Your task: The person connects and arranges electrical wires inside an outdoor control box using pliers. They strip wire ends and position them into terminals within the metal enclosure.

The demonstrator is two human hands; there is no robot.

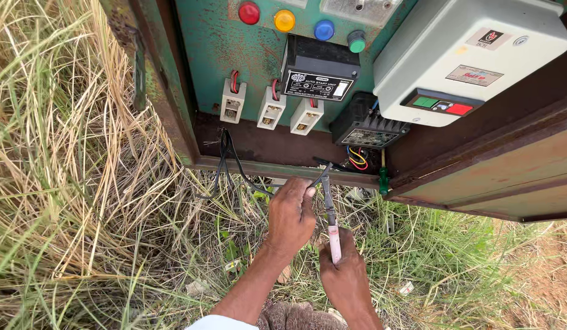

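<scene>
My left hand (290, 215) pinches a thin black wire (231, 160) that runs down out of the open metal electrical box (271, 150). My right hand (343, 276) grips the pink handle of a pair of pliers (330, 211). The plier jaws point up and meet the wire at my left fingertips, just below the box's rusty bottom edge. Both hands are over grass in front of the box.
Inside the green panel are three white fuse holders (270, 109), a black control unit (320, 76), a small black finned unit (367, 127), coloured indicator lamps (284, 21) and a grey starter box (466, 58). A green screwdriver (383, 178) hangs at the edge. Dry grass (63, 183) surrounds.
</scene>
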